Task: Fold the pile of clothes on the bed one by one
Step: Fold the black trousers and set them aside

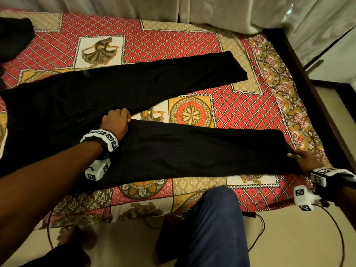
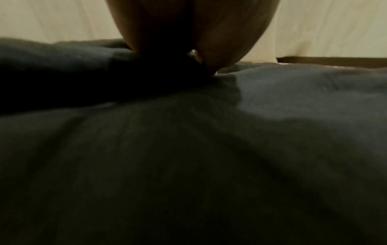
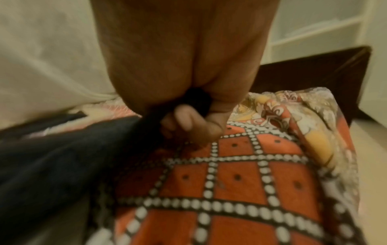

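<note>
Black trousers (image 1: 173, 151) lie spread flat on the patterned bedspread (image 1: 240, 112), legs apart and pointing right. My left hand (image 1: 117, 120) sits at the crotch, fingers curled and pinching the fabric where the legs meet; the left wrist view shows the fingers (image 2: 209, 49) dug into dark cloth (image 2: 188, 149). My right hand (image 1: 306, 160) grips the hem of the near leg by the bed's right edge. In the right wrist view the curled fingers (image 3: 188, 122) hold the black hem (image 3: 62, 157).
Another dark garment (image 1: 13, 35) lies at the bed's far left corner. A dark wooden bed frame (image 1: 308, 83) runs along the right side. My knee in blue jeans (image 1: 215, 218) stands at the bed's near edge, and cables (image 1: 327, 228) trail on the floor.
</note>
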